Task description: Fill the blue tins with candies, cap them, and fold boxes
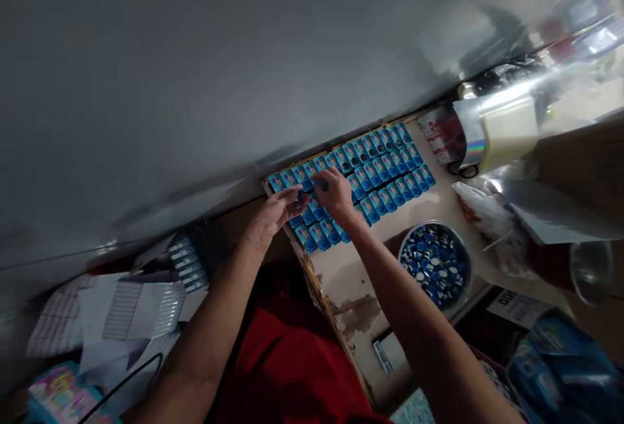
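Note:
Rows of small blue cards (387,198) lie side by side on the worn table (341,274), along the wall. My left hand (279,211) is over the left end of the rows, its fingers apart and nothing seen in them. Close to its right, my right hand (334,195) is above the upper and middle rows. Its fingers are curled together around something dark and too small to make out. Some cards in the top row bear a dark round piece. Both hands hide part of the cards.
A round bowl (435,265) of small blue and silver pieces stands right of my right forearm. Plastic bags (497,229) and scissors (463,170) lie farther right. White trays and papers (131,310) are at the lower left.

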